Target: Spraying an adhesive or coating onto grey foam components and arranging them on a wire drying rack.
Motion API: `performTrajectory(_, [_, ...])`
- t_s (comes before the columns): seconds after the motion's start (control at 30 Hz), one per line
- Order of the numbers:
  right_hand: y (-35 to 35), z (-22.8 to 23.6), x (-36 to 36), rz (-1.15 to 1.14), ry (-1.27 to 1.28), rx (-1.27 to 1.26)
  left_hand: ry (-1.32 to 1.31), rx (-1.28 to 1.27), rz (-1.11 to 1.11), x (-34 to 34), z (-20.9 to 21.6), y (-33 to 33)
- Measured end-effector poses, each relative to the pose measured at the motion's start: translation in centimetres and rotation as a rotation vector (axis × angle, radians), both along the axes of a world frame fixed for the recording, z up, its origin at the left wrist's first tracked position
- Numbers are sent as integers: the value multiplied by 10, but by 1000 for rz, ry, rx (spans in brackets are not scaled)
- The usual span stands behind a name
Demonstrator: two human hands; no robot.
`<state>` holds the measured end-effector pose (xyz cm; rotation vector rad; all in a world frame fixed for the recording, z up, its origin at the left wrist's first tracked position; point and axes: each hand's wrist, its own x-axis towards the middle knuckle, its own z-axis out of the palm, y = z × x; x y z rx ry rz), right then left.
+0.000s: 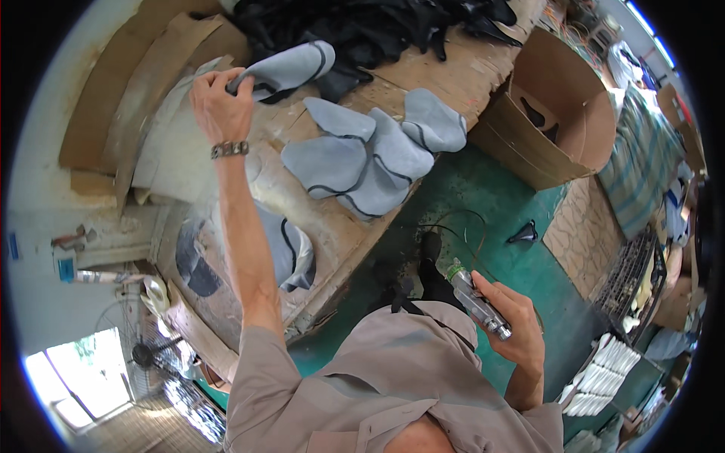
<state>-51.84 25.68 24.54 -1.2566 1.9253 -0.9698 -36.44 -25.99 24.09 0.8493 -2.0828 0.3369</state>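
At the far left of the workbench, my left hand is closed on the end of a grey moulded saddle-shaped piece with a dark edge, holding it next to the black pile. Several similar grey pieces lie overlapping on the bench to its right. Another grey piece rests on the bench beside my left forearm. My right hand is wrapped round a silver cylindrical hand tool with a green end, in front of my body and off the bench edge. The tool's exact kind is unclear.
Black limp pieces are heaped on the wooden workbench at the back. An open cardboard box stands right of it. A black bicycle saddle and a thin cable are over the green floor. A fan stands at left.
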Motion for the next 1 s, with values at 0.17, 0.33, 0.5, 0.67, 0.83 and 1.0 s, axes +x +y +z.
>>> performTrajectory(0.17, [18, -17, -33, -140, 25, 65, 133, 9, 9, -128, -81, -8])
performTrajectory(0.33, [29, -29, -60, -259, 20, 99, 18, 124, 84, -218, -187, -14])
performTrajectory(0.5, [31, -37, -83, -302, 4, 142, -599, 823, 232, -259, -290, -21])
performTrajectory(0.67, [17, -42, -106, -226, -12, 106, 23, 1158, 243, -232, -378, -64])
performTrajectory(0.83, [-8, -39, -120, -74, -12, 46, 647, 1231, 7, -184, -391, -67])
performTrajectory(1.0, [-40, -28, -124, 81, 16, -1, 958, 1221, -183, -161, -339, 2])
